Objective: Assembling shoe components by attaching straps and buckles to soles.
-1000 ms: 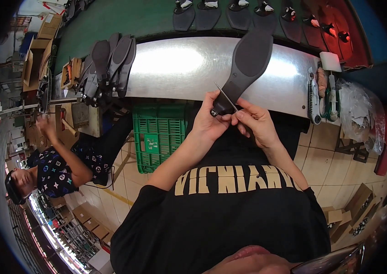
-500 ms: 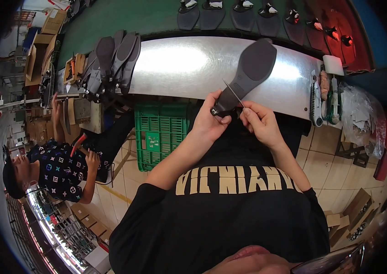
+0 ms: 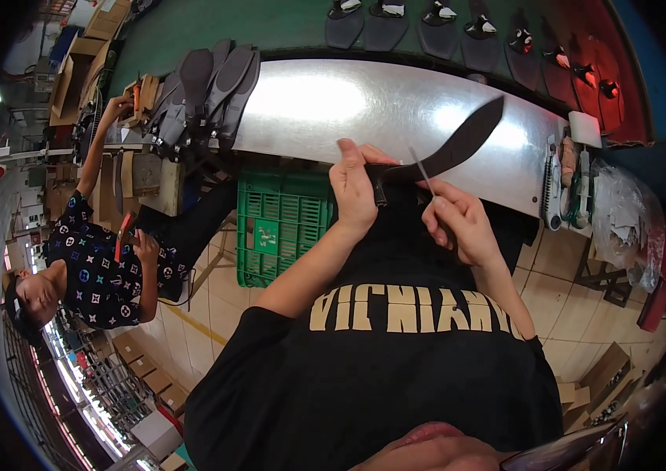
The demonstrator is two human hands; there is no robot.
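A black shoe sole (image 3: 466, 141) is tilted edge-on above the near side of the metal work surface (image 3: 294, 102). My left hand (image 3: 355, 188) grips it at its narrow heel end, thumb raised. In my right hand (image 3: 461, 221), pinched between thumb and fingers, is a thin, pale, narrow strip-like tool (image 3: 420, 166). It points up and away, close beside the sole's edge in this view. Whether it touches the sole I cannot tell. The exact kind of tool is too blurred to make out.
Dark soles (image 3: 206, 90) lie piled at the surface's left. Beyond is a green belt (image 3: 270, 27) with a row of black shoes (image 3: 437, 30). A utility knife (image 3: 553, 196) and plastic bag (image 3: 623, 212) are right; a green crate (image 3: 282, 228) stands below. At left, a co-worker (image 3: 101, 275) reaches out.
The sole has turned from bottom-facing to edge-on, its toe swinging right. My left hand has rolled thumb-up, and my right hand has shifted slightly right and down. The co-worker's arm now reaches the small box.
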